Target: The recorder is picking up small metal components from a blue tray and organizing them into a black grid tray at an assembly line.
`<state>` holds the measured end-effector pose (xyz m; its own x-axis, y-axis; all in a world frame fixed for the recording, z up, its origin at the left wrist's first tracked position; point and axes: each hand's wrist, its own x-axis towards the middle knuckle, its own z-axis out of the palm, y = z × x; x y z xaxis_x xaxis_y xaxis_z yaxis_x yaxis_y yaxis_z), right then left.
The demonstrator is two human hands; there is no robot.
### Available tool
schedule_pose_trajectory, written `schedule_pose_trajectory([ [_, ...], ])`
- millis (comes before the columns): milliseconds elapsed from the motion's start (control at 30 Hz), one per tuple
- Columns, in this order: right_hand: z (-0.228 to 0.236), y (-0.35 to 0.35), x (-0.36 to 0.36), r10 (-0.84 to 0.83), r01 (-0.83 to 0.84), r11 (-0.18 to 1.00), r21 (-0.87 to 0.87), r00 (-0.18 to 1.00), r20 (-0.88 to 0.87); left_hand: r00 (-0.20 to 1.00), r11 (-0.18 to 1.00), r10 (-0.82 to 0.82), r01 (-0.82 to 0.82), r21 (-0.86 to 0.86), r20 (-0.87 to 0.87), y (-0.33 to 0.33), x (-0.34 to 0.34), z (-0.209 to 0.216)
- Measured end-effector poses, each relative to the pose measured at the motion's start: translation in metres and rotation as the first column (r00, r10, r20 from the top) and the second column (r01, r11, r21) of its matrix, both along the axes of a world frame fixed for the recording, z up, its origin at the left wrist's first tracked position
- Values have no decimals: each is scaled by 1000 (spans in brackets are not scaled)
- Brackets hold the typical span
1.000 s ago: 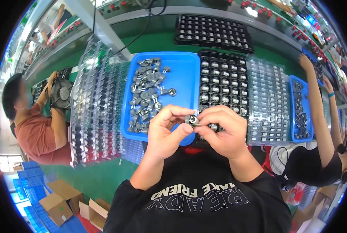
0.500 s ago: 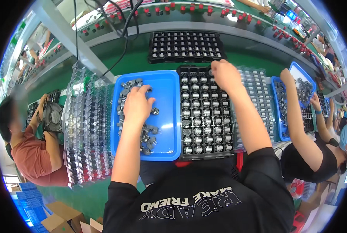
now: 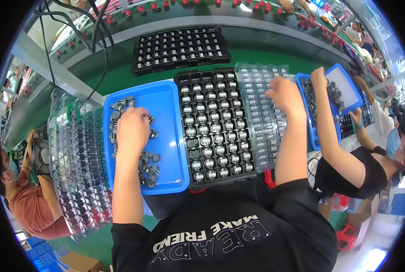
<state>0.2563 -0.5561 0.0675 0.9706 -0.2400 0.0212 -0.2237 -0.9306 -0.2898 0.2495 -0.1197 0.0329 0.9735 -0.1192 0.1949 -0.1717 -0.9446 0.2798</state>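
Note:
My left hand (image 3: 132, 129) is over the blue tray (image 3: 170, 170), its fingers curled down among dark grey round parts with metal pins (image 3: 149, 159). Whatever lies under its fingertips is hidden. Two such parts lie just right of the fingers. To the right of the blue tray is a black cell tray (image 3: 198, 183) mostly filled with silver-topped small parts (image 3: 215, 116); a few cells at its far left corner hold none. My right hand (image 3: 286, 94) hovers over a clear plastic tray (image 3: 260, 167) of silver parts, fingers bent but apart, and no part shows in it.
A second filled black tray (image 3: 179, 47) lies beyond, on the green surface. Stacked clear trays (image 3: 77, 158) stand at left. Cables (image 3: 96, 36) hang at upper left by a metal post. A co-worker's arm (image 3: 329, 113) reaches over another blue tray (image 3: 312, 131) at right.
The view has shifted, so the trays appear further left. My right hand has moved from the black tray's far right corner to over the clear tray. My left hand stays in the blue tray.

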Motion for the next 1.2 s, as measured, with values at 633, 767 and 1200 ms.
schedule_pose_trajectory([
  [633,-31,-23,-50,-70,48,975,217,993,94,993,996,-77,72,-58,-86,-10,-32,-1],
  [767,-30,-25,-41,-109,86,966,244,991,80,993,993,-93,88,-74,-75,-11,-31,-5],
  [1200,-37,-31,-43,-214,169,944,285,968,134,993,996,-94,94,3,-65,-4,-47,-5],
])
